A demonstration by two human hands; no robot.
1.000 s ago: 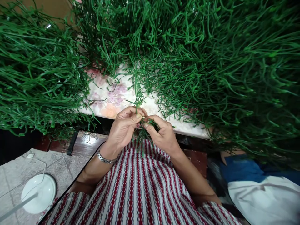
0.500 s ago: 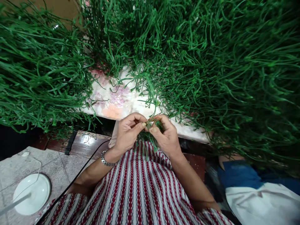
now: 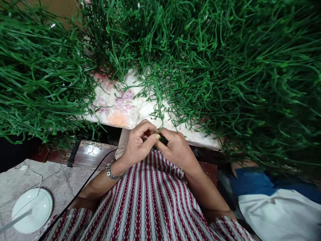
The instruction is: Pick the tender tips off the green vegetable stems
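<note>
My left hand (image 3: 140, 142), with a metal watch at its wrist, is closed in a pinch, thumb against the curled fingers. Right beside it, my right hand (image 3: 178, 149) is closed too, and the fingertips of both meet. A thin green stem (image 3: 162, 123) runs up from between the fingertips toward the pile. It looks like a piece of artificial greenery. Its lower part is mostly hidden by my fingers. Just beyond lie loose green stems (image 3: 157, 92) on a flower-patterned tabletop (image 3: 120, 117).
Large heaps of the same green stems rise at the left (image 3: 45, 77) and right (image 3: 238, 73). A round white fan-like base (image 3: 33, 209) stands on the tiled floor, with a black cable (image 3: 92, 174) nearby. At the right sits another person in blue and white clothing (image 3: 271, 201).
My right fingers have closed in against the left ones. Green strands that hung below my hands no longer show. The view has shifted slightly.
</note>
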